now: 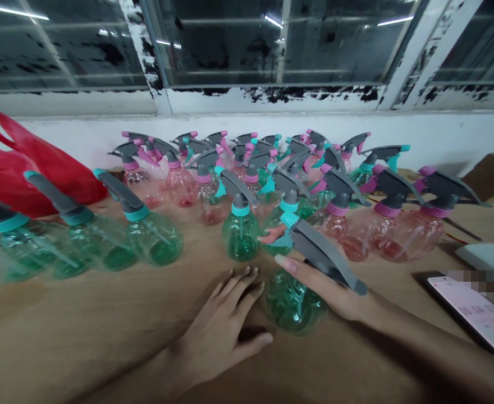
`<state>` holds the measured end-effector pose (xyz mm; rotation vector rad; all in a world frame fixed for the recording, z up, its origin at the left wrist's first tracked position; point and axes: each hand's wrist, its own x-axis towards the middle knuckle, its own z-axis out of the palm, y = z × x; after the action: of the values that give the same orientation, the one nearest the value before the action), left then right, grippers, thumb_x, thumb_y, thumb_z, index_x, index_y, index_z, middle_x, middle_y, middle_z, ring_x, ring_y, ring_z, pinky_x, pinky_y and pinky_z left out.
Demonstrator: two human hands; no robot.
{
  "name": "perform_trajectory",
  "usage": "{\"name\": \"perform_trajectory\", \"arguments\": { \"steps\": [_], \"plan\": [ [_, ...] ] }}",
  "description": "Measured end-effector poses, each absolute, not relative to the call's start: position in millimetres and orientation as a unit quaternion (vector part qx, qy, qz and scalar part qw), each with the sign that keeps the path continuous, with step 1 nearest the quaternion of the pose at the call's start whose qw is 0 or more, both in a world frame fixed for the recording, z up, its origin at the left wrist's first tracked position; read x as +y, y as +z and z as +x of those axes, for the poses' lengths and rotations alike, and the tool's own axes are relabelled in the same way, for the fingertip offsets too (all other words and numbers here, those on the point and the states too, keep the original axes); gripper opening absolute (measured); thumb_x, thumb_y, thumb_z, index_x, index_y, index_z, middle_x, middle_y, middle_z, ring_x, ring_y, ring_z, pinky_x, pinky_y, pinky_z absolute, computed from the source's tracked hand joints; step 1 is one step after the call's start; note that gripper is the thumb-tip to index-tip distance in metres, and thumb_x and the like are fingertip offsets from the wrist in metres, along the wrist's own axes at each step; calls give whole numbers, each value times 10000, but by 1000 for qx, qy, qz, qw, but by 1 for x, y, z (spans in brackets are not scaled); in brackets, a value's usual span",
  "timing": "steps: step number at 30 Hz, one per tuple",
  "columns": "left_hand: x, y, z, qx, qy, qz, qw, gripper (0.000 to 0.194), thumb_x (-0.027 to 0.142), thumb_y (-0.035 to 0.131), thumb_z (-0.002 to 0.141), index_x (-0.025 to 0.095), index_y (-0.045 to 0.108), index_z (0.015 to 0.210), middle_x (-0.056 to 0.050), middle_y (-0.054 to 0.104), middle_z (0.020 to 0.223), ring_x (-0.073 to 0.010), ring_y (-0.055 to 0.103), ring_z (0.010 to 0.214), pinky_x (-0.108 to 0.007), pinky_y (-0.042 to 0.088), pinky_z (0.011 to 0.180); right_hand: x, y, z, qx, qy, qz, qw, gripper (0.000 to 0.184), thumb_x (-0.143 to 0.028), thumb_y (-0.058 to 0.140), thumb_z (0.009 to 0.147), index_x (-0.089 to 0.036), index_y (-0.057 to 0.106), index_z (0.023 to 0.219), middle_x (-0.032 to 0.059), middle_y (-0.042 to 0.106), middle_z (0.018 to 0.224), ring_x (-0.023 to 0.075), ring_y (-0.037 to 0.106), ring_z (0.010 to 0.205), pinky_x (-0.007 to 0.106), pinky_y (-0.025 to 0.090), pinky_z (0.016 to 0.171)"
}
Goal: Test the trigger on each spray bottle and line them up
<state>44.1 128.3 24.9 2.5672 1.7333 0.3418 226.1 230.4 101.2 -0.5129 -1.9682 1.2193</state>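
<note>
My right hand (314,280) is closed around the neck of a green spray bottle (295,311), just under its grey and turquoise trigger head (323,247). The index finger points out near the trigger. My left hand (230,320) lies palm down on the table (116,336), fingers stretched out and holding nothing, just left of that bottle. Close beyond the hands stands another green spray bottle (241,235) with a turquoise collar. A further turquoise-headed bottle (289,193) is partly hidden behind the held one.
Several pink and green spray bottles (182,185) crowd along the wall. On the left are several green bottles (154,235) and a red plastic bag (36,163). At right lie a phone (474,314), a white box-like device (489,257) and a cardboard box (491,177).
</note>
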Motion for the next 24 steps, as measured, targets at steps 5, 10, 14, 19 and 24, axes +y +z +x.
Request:
{"name": "perform_trajectory", "arguments": {
  "steps": [5,10,14,19,24],
  "plan": [
    [127,24,43,554,106,826,9,644,586,447,883,160,384,1362,-127,381,1417,-300,312,1308,-495,285,1040,230,103,226,-770,463,-192,394,204,-259,594,803,-242,581,1007,19,664,1020,183,616,991,330,471,895],
    [127,24,43,555,104,826,4,637,583,439,888,164,379,1364,-121,384,1416,-292,308,1311,-485,285,1041,230,101,228,-788,445,-228,359,212,-354,572,820,-248,587,1003,-6,647,780,165,607,632,327,490,598],
    [128,25,44,551,105,828,5,638,581,442,887,157,384,1360,-122,387,1414,-290,309,1310,-484,285,1041,230,102,229,-796,432,-229,357,231,-391,560,829,-244,576,1006,-7,623,782,141,538,573,312,434,538],
    [128,25,44,553,105,827,7,635,587,429,890,157,390,1357,-123,385,1415,-289,305,1313,-483,279,1044,229,103,230,-796,433,-235,351,223,-390,558,835,-235,576,994,-20,591,715,134,521,565,299,422,534],
    [127,25,44,554,108,825,13,627,583,426,893,166,388,1360,-114,386,1417,-287,294,1320,-481,267,1052,230,102,229,-797,429,-225,360,228,-389,567,829,-233,578,995,1,622,812,132,520,572,304,425,530]
  ]
}}
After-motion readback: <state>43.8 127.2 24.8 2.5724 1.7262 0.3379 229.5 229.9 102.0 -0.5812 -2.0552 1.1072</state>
